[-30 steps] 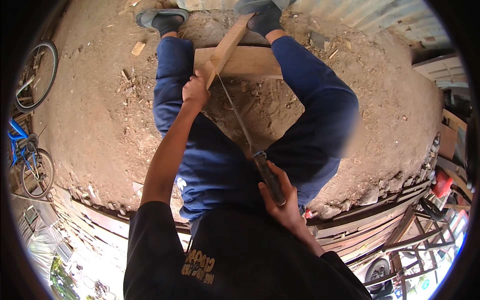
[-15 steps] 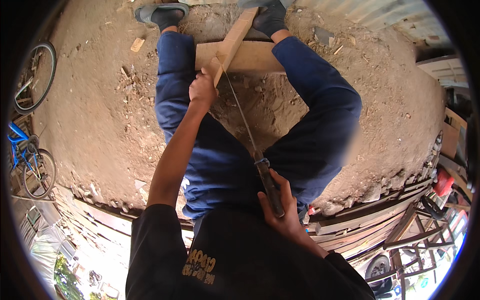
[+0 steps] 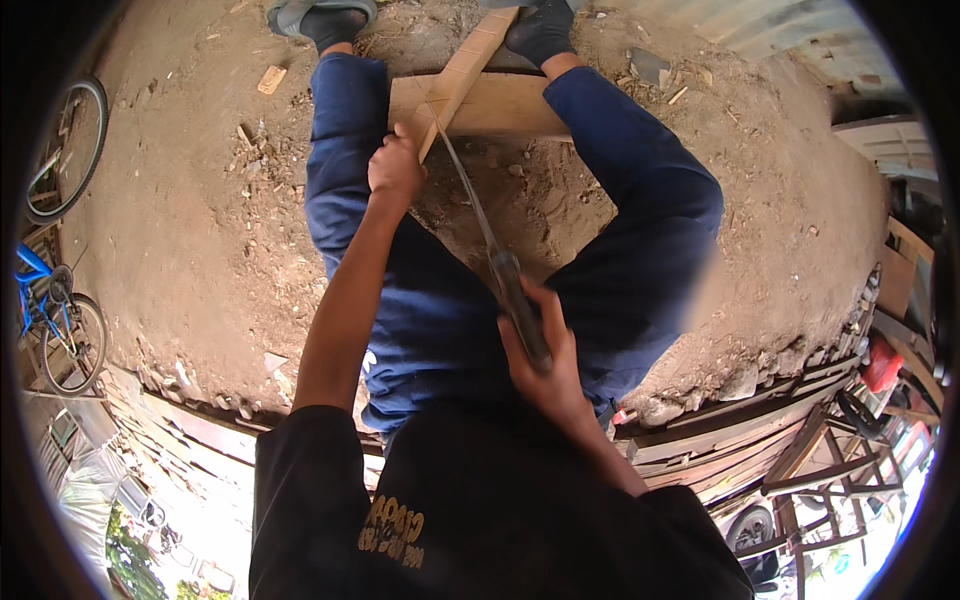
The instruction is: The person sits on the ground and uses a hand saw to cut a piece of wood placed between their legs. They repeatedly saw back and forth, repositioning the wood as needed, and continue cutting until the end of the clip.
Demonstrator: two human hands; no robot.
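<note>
Currently, your left hand [image 3: 397,168] clamps the wooden batten [image 3: 467,68]. Your right hand [image 3: 545,352] grips the handsaw [image 3: 519,300]; its blade [image 3: 470,192] crosses the batten near your left hand.

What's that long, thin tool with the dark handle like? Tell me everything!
The long, thin tool with the dark handle has a narrow, greyish, metal-looking blade, seen nearly edge-on, so I can't make out any teeth. Its handle looks rounded, its material unclear. The person's right hand grips that handle. The tool slants up and left, its far part meeting a narrow, pale-brown wooden beam.
</note>
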